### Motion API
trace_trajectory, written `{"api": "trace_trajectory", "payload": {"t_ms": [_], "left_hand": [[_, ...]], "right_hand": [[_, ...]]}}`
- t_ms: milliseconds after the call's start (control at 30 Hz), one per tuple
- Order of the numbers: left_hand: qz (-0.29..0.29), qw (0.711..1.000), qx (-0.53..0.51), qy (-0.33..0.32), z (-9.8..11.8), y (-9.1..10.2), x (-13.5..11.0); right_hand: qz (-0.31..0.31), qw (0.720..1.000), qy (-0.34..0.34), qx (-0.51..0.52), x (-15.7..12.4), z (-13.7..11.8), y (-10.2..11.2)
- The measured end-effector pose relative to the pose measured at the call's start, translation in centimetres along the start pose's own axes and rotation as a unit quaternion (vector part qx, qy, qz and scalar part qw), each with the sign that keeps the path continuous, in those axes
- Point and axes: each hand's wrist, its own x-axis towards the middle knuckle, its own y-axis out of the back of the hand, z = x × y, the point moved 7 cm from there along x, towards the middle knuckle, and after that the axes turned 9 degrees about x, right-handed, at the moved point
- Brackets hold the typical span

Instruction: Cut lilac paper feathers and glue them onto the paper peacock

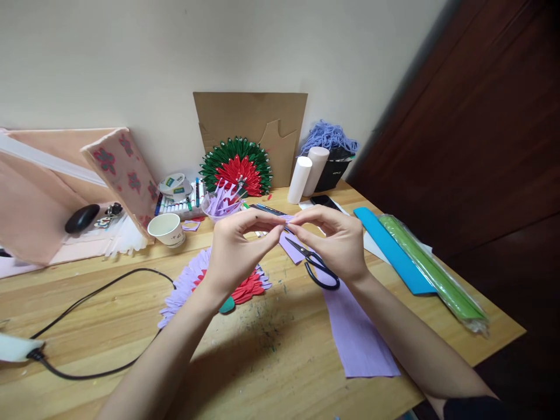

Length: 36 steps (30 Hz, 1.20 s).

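My left hand and my right hand meet fingertip to fingertip above the table. Both pinch a small piece of purple crepe paper, mostly hidden by the fingers. Below my right hand lie black-handled scissors, blades pointing up and left. A long strip of purple crepe paper runs under my right forearm, and a smaller purple piece is by the blades. Behind my left wrist lies a paper fan of purple petals with a red middle, partly covered by my arm.
A green-and-red fan leans on cardboard. Purple scraps fill a clear bowl near a paper cup. Blue and green paper rolls lie right. A black cable loops left beside a white-handled tool.
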Motion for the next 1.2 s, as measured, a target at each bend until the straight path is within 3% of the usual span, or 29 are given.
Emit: {"api": "trace_trajectory", "payload": {"t_ms": [200, 600, 1000, 1200], "left_hand": [[0.017, 1.0, 0.001, -0.022, 0.2, 0.1, 0.0], [0.047, 0.996, -0.049, 0.059, -1.0, -0.5, -0.3], [-0.016, 0.982, -0.128, 0.136, -2.9, -0.7, 0.2], [-0.017, 0.989, -0.11, 0.099, -2.0, -0.6, 0.2]], "right_hand": [[0.001, 0.999, -0.024, 0.036, 0.1, 0.0, 0.1], [0.027, 0.996, -0.065, 0.046, -0.4, 0.5, -0.3], [0.013, 0.989, -0.131, 0.064, -0.1, 1.6, 0.1], [-0.003, 0.989, -0.129, 0.074, 0.3, 1.6, 0.5]]}}
